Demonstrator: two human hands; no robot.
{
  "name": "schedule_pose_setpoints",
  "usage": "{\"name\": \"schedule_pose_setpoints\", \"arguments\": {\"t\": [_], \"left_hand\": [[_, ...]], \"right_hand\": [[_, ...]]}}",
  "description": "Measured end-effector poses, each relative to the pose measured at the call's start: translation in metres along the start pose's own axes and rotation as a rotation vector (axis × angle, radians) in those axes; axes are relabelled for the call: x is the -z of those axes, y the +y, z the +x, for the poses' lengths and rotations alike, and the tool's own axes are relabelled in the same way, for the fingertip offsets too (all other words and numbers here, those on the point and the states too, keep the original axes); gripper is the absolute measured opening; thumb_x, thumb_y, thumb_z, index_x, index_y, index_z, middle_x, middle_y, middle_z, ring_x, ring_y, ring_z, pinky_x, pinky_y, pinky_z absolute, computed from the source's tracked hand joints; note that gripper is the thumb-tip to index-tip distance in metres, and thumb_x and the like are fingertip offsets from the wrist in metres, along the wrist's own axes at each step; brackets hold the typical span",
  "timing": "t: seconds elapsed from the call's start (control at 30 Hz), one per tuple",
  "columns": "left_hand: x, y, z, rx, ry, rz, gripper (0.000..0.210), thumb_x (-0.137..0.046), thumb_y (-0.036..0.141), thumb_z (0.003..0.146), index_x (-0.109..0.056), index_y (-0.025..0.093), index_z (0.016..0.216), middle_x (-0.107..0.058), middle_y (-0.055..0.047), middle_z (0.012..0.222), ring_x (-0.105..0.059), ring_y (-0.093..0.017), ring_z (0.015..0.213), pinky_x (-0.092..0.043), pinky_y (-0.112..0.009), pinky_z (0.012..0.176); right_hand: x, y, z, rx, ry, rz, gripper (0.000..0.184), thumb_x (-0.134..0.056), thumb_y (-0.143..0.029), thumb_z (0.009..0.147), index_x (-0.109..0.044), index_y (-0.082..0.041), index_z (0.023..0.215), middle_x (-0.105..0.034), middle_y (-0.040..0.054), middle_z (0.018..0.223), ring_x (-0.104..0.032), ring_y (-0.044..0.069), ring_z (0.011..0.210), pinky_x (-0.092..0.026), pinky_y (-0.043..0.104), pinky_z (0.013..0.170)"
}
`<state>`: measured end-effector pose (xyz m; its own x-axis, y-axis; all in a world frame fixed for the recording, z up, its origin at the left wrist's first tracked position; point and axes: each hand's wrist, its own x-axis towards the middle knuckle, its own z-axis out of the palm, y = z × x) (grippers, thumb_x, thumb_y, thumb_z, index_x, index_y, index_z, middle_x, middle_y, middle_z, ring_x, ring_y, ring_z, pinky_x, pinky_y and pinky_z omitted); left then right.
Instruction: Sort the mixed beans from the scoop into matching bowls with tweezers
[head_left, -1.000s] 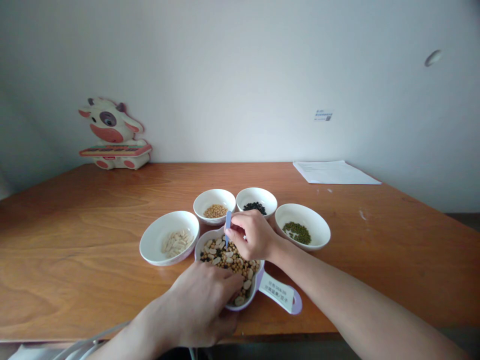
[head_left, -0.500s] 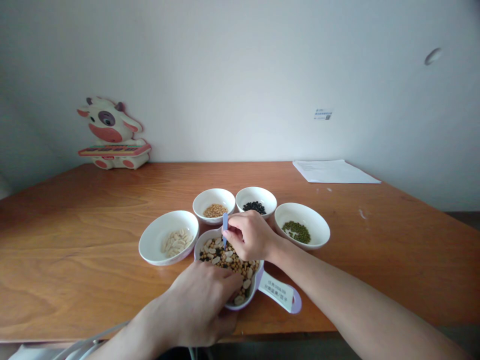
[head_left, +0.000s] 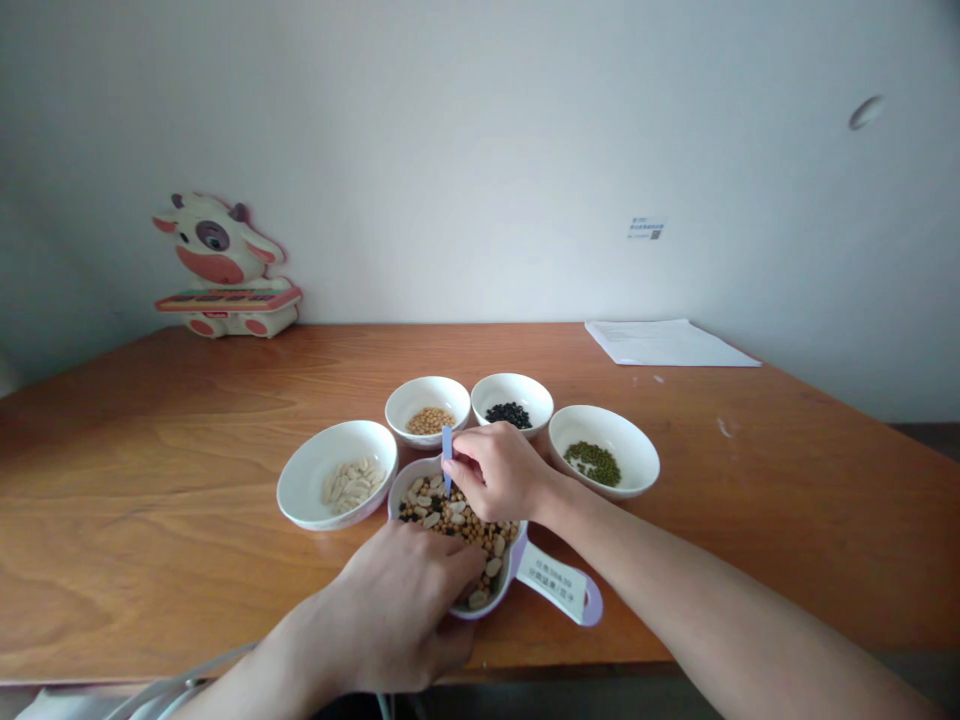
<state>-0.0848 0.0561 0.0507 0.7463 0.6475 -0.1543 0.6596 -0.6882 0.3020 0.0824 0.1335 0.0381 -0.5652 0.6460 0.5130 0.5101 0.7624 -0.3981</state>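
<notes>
Slim lavender tweezers (head_left: 447,446) stand nearly upright in the pinched fingers of my right hand (head_left: 495,468), their tip down among the mixed beans and peanuts (head_left: 457,515). The mix fills a white and lavender bowl with a labelled handle (head_left: 559,585) that points right. My left hand (head_left: 401,595) is closed over the near left rim of this bowl; its fingertips are partly hidden. Around the far side stand white bowls: one with pale seeds (head_left: 352,485), one with yellow soybeans (head_left: 430,421), one with black beans (head_left: 508,414) and one with green mung beans (head_left: 592,463).
A cow-shaped toy keyboard (head_left: 225,270) stands at the back left of the wooden table (head_left: 150,480). White paper sheets (head_left: 667,343) lie at the back right, by the wall. A pale cable (head_left: 172,690) runs along the near left edge.
The tweezers and my right hand have shifted very slightly to the left. My left hand and the bowls look the same.
</notes>
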Motion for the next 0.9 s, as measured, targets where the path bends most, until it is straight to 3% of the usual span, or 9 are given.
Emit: {"name": "schedule_pose_setpoints", "arguments": {"t": [0.23, 0.47, 0.63, 0.9], "left_hand": [[0.001, 0.001, 0.0, 0.01, 0.0, -0.013, 0.013, -0.058, 0.02, 0.07, -0.047, 0.023, 0.076, -0.062, 0.002, 0.08, -0.054, -0.018, 0.067, -0.032, -0.032, 0.059], [0.0, 0.002, 0.0, 0.024, 0.017, -0.028, 0.014, -0.059, 0.021, 0.07, -0.045, 0.023, 0.073, -0.062, 0.002, 0.078, -0.052, -0.017, 0.064, -0.03, -0.032, 0.058], [0.001, 0.002, 0.0, 0.014, 0.014, -0.059, 0.015, -0.058, 0.018, 0.07, -0.044, 0.023, 0.072, -0.06, 0.002, 0.076, -0.051, -0.017, 0.065, -0.031, -0.03, 0.058], [0.002, 0.003, 0.001, 0.011, 0.007, -0.046, 0.015, -0.059, 0.019, 0.068, -0.045, 0.023, 0.072, -0.06, 0.003, 0.075, -0.051, -0.017, 0.063, -0.03, -0.03, 0.057]], "right_hand": [[-0.002, 0.002, -0.001, 0.029, 0.087, 0.085, 0.028, -0.051, -0.023, 0.079, -0.034, -0.02, 0.057, -0.041, -0.0034, 0.05, -0.036, 0.009, 0.047, -0.025, 0.026, 0.05], [0.003, -0.002, -0.001, -0.035, 0.299, 0.171, 0.031, -0.049, -0.025, 0.086, -0.038, -0.02, 0.057, -0.041, -0.0042, 0.049, -0.036, 0.008, 0.045, -0.027, 0.025, 0.049], [0.001, -0.001, 0.0, -0.117, 0.413, 0.204, 0.027, -0.047, -0.029, 0.093, -0.054, -0.017, 0.07, -0.054, -0.0003, 0.056, -0.048, 0.011, 0.051, -0.035, 0.024, 0.052], [-0.007, 0.009, 0.003, -0.194, 0.535, 0.21, 0.026, -0.046, -0.034, 0.096, -0.055, -0.019, 0.077, -0.062, 0.0034, 0.066, -0.057, 0.015, 0.06, -0.045, 0.025, 0.057]]}}
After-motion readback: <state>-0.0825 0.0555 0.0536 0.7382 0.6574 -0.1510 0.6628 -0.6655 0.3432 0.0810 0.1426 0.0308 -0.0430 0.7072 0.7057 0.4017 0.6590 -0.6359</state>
